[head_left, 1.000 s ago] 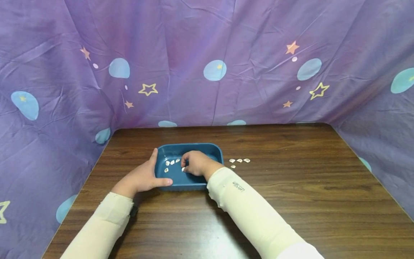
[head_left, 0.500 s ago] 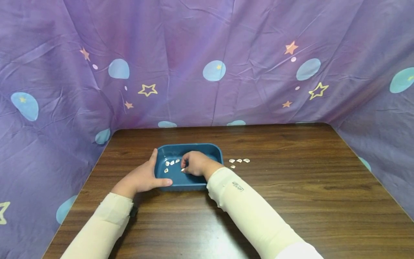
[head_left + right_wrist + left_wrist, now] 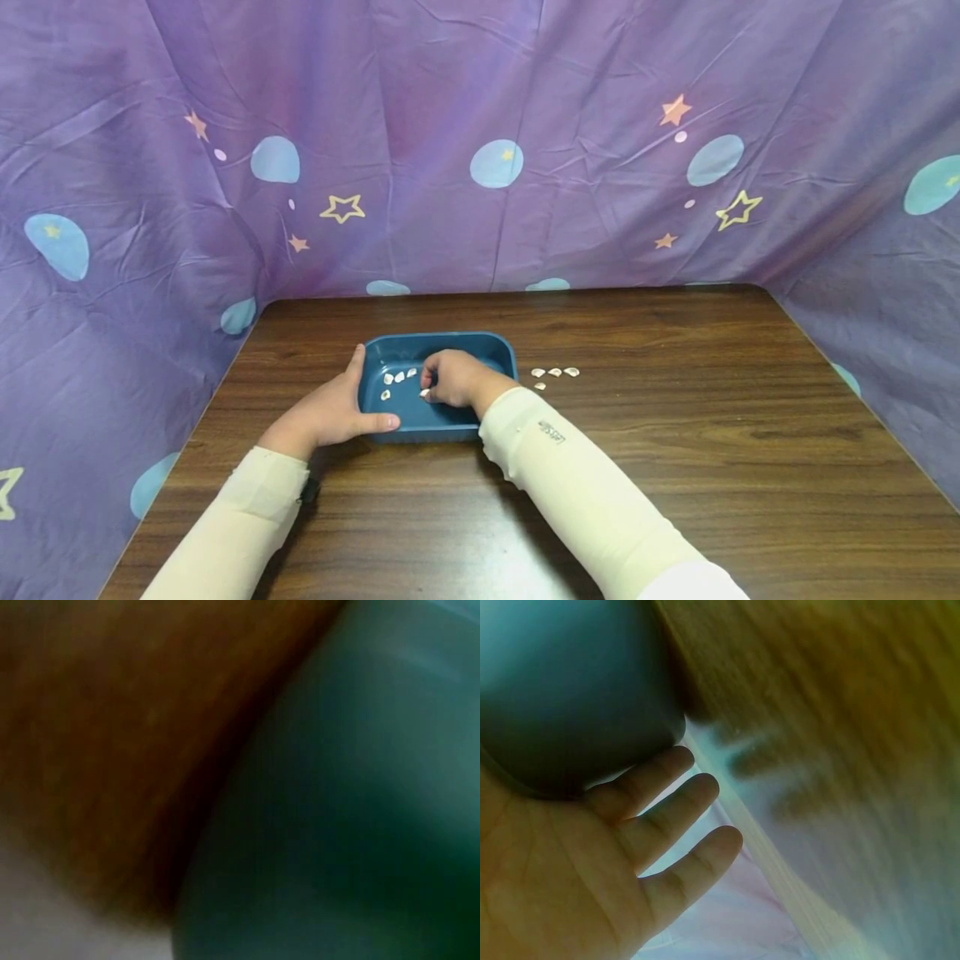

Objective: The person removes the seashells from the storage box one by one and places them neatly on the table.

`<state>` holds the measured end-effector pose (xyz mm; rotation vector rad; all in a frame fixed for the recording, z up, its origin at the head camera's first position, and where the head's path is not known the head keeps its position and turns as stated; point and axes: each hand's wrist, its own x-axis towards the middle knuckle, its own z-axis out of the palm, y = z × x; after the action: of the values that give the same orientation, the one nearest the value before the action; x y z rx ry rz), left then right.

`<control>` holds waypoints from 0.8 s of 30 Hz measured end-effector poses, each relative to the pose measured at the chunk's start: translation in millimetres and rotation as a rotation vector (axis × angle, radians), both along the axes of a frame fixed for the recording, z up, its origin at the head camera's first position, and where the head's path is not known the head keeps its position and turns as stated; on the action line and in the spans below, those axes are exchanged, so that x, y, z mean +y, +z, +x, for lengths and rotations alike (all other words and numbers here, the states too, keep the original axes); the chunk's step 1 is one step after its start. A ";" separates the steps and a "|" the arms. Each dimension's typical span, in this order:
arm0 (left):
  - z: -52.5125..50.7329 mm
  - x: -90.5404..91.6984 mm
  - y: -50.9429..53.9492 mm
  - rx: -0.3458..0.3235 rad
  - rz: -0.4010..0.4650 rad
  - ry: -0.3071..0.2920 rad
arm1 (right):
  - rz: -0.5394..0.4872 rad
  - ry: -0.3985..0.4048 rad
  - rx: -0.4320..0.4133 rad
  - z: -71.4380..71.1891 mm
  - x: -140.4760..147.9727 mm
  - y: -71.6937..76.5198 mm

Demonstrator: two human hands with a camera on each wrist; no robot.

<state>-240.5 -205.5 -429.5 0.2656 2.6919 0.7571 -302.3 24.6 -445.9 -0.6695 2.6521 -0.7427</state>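
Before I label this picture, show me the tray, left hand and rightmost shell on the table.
Tray [image 3: 435, 435], head view: front wall.
Left hand [image 3: 333, 408], head view: back, near the thumb's base.
Rightmost shell [image 3: 572, 372], head view: its middle.

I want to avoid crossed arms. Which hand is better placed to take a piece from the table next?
Probably the right hand, once it releases its pinched piece: the four outside pieces lie right of the tray, on that hand's side. The left hand rests at the tray's left end.
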 end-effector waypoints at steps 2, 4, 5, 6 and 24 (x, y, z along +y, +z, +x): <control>0.0 -0.3 -0.2 0.004 0.002 -0.001 | 0.000 0.002 0.001 0.0 0.0 0.5; 0.0 -0.5 -0.4 0.007 0.004 -0.002 | 0.004 0.005 0.003 0.0 0.1 0.8; 0.0 -0.5 -0.4 0.007 0.005 -0.002 | 0.006 0.007 0.005 0.1 0.1 0.9; 0.0 -0.6 -0.4 0.007 0.005 -0.001 | 0.008 0.008 0.007 0.2 0.1 0.9; -0.8 -1.0 -1.9 -0.002 0.022 0.001 | -0.022 -0.005 0.006 1.7 0.5 2.3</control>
<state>-241.4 -206.6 -431.5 0.2691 2.6829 0.7871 -300.6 25.1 -443.6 -0.6720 2.6562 -0.7736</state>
